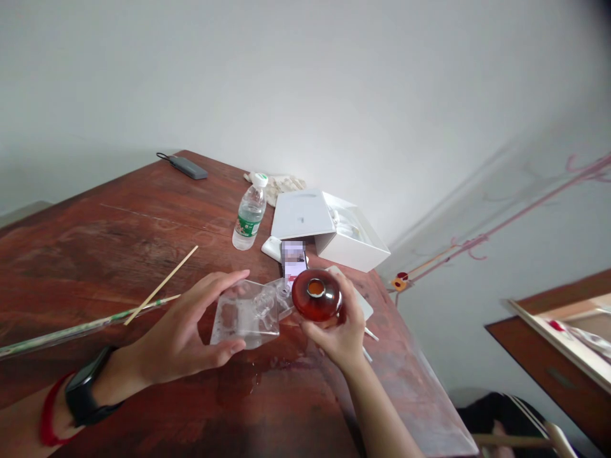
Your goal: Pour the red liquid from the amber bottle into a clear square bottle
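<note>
A rounded amber-brown glass jar (305,306) with a small round mouth is in my right hand (347,324), its fingers and thumb wrapped round the right side. The mouth faces up towards me. My left hand (191,331) curves round a clear, box-like transparent piece (244,326), thumb along its lower edge and fingers along the top. More clear transparent parts (281,291) show between this piece and the jar, but I cannot make out their shape. Small wet spots (255,375) lie on the wood below.
Behind the hands, a phone (293,257) leans near a white box (356,245). A water bottle (249,216) stands to its left. A wooden chopstick (162,283) crosses a wrapped packet (71,331) on the brown table (157,203). A grey power bank (188,167) lies farther back.
</note>
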Demonstrator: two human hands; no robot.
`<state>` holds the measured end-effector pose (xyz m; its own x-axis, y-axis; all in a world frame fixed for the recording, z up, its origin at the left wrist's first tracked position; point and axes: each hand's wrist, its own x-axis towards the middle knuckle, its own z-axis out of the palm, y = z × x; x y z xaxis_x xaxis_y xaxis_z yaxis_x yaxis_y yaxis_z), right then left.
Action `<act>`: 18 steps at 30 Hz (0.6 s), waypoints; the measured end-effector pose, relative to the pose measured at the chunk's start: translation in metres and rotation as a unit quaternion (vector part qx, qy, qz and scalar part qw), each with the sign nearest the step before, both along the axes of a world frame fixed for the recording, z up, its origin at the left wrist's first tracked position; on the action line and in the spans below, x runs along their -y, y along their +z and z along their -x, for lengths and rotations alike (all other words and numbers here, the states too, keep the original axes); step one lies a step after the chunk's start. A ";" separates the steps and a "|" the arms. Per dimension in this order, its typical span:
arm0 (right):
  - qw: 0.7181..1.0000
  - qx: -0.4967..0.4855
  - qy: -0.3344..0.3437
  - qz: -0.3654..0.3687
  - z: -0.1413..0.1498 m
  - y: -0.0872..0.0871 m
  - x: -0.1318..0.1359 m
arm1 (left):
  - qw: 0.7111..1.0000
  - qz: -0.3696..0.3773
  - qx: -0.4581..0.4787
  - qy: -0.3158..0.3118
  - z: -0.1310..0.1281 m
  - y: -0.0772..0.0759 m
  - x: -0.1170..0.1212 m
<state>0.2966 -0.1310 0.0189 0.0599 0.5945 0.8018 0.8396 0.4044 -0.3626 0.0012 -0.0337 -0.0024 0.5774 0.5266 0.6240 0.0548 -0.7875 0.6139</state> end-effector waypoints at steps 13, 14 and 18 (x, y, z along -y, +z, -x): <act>0.997 0.072 -0.013 0.013 0.005 0.003 0.002 | 0.997 0.070 -0.034 0.015 -0.002 0.004 0.006; 0.997 0.075 -0.013 0.014 0.005 0.003 0.001 | 0.997 0.072 -0.032 0.017 -0.002 0.004 0.006; 0.995 0.091 -0.014 0.022 0.006 0.002 0.001 | 0.997 0.066 -0.032 0.014 -0.004 0.003 0.003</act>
